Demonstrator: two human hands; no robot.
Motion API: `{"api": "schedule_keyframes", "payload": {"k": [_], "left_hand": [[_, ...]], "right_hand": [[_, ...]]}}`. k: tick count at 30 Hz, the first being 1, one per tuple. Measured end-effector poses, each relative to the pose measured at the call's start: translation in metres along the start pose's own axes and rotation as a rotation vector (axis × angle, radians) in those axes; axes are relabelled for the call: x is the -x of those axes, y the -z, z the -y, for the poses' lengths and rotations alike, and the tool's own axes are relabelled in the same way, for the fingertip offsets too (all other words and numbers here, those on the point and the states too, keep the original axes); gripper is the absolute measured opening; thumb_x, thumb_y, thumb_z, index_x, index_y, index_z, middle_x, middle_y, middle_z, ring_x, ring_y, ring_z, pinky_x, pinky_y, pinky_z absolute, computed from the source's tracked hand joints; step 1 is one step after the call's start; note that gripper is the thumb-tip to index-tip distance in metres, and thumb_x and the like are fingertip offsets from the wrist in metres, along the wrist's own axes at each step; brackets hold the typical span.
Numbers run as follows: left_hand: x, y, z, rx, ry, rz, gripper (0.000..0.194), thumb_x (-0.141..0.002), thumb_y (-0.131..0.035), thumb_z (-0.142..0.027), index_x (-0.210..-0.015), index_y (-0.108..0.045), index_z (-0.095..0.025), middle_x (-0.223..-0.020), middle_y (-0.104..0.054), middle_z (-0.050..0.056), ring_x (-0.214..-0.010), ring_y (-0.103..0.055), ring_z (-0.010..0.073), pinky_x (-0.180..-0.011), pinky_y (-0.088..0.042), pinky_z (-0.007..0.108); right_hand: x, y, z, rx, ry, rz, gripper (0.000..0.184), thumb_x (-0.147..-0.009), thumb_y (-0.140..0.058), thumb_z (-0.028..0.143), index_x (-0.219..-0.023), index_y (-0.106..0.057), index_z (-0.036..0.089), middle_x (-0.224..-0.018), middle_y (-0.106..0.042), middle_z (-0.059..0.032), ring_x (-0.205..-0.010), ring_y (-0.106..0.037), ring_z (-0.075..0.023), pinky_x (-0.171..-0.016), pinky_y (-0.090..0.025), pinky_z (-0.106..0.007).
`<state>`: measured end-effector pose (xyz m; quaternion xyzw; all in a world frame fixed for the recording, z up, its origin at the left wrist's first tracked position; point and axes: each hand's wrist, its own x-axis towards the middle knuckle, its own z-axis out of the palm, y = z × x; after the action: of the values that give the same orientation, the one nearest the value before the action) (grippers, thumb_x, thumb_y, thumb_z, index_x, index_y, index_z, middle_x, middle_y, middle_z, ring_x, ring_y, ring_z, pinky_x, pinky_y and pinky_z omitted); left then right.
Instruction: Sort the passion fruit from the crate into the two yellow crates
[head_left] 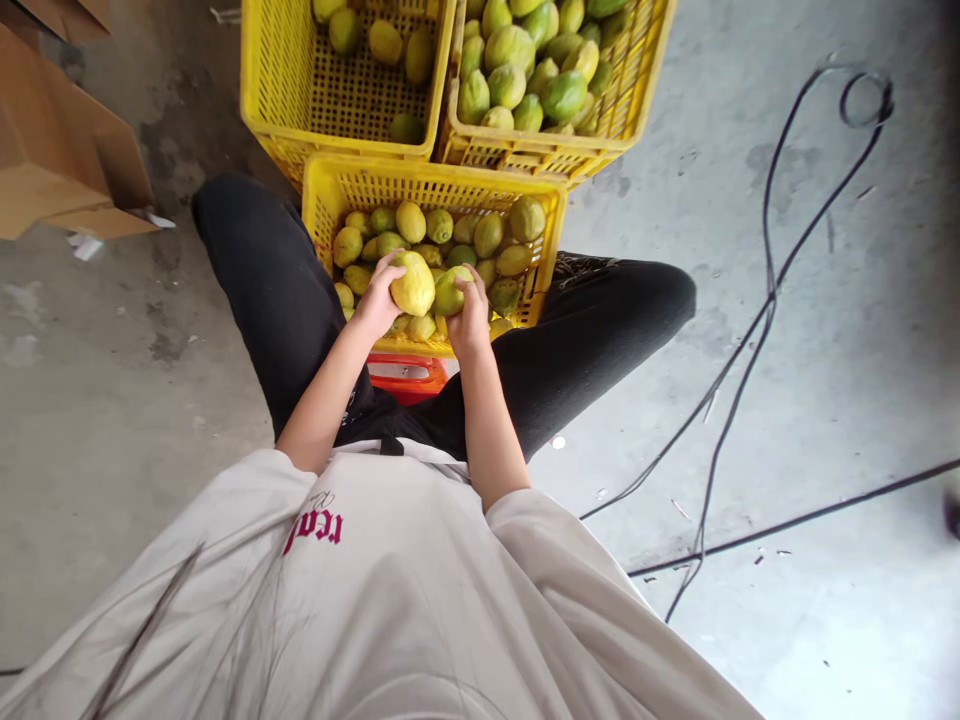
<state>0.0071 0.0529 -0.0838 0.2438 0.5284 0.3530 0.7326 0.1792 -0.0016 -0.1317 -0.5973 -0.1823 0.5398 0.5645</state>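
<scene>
My left hand point(381, 296) is closed around a yellow papaya point(413, 284), the fingers behind it and the thumb on its near side. A greener papaya point(452, 291) sits in my right hand point(470, 315), partly covered by the fingers. Both fruits are held side by side above a yellow plastic crate point(433, 178) between my knees. Inside that crate lie several yellow and green papayas point(411, 222), some hidden under my hands.
Beyond the near crate stand two more yellow crates: the left one point(277, 80) holds a few papayas, the right one point(637, 95) many. A cardboard box point(60, 150) lies far left. Black cable point(772, 290) loops over the concrete floor at right. A red stool point(409, 377) shows below me.
</scene>
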Motion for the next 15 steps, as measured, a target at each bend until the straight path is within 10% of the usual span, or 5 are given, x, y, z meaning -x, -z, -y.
{"api": "schedule_keyframes", "payload": {"k": [5, 15], "left_hand": [[0.015, -0.011, -0.012, 0.005, -0.021, 0.018, 0.043, -0.113, -0.090, -0.036, -0.153, -0.077, -0.029, -0.163, -0.083, 0.008, -0.175, -0.070, 0.0334, -0.144, -0.061, 0.049], [0.008, -0.004, -0.001, -0.056, -0.054, 0.025, 0.024, -0.113, -0.089, -0.037, -0.133, -0.077, -0.035, -0.144, -0.083, 0.006, -0.158, -0.078, 0.0361, -0.122, -0.072, 0.048]], "right_hand": [[0.008, -0.007, 0.013, -0.056, 0.010, 0.038, 0.072, -0.081, -0.098, 0.090, -0.127, -0.073, 0.040, -0.124, -0.080, -0.0052, -0.142, -0.070, -0.0390, -0.115, -0.070, -0.057], [0.017, -0.013, 0.018, -0.111, 0.053, 0.053, 0.082, -0.073, -0.109, 0.077, -0.132, -0.063, 0.043, -0.126, -0.066, -0.0040, -0.120, -0.069, -0.0334, -0.099, -0.072, -0.048]]}}
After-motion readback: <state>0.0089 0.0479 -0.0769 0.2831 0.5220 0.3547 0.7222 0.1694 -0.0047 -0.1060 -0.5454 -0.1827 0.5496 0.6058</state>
